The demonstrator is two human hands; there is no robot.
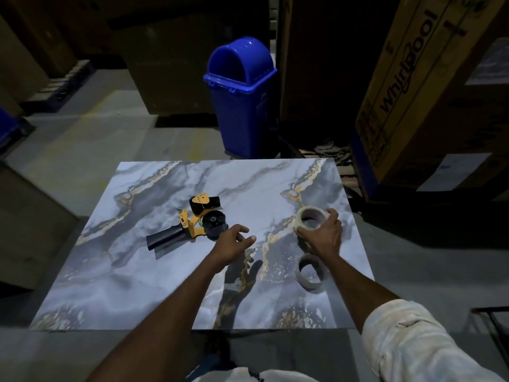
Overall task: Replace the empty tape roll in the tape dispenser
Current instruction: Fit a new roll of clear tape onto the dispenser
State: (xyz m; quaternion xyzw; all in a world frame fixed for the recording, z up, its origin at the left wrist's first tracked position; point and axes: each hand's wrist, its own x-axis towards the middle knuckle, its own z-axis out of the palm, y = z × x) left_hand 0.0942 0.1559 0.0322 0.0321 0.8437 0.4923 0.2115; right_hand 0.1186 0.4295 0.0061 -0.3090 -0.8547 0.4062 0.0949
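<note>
A yellow and black tape dispenser lies on its side on the marble-patterned table, handle pointing left, its black hub bare. My left hand hovers just right of the hub, fingers apart, holding nothing. My right hand grips a full roll of pale tape at the table's right side, lifting it slightly. A thin, empty-looking tape core lies flat on the table just below my right wrist.
A blue swing-lid bin stands on the floor beyond the table's far edge. Large cardboard boxes rise at the right and back. Another box sits at the left. The surroundings are dim.
</note>
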